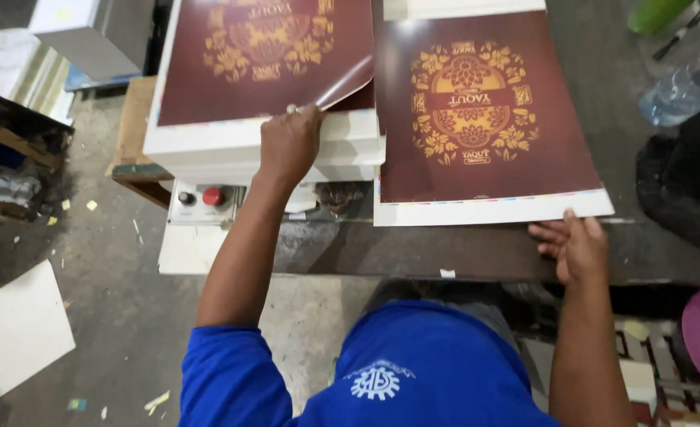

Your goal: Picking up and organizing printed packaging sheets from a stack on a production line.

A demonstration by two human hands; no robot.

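Head view shows your left hand (289,142) pinching the curled corner of the top maroon sheet (263,59) on the stack (208,146) at the bench's left end. Your right hand (575,247) rests open, fingers together, touching the near edge of the single maroon sheet (484,119) beside it.

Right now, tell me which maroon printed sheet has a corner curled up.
The top maroon printed sheet on the left stack; left hand lifts its corner. The right sheet lies flat.
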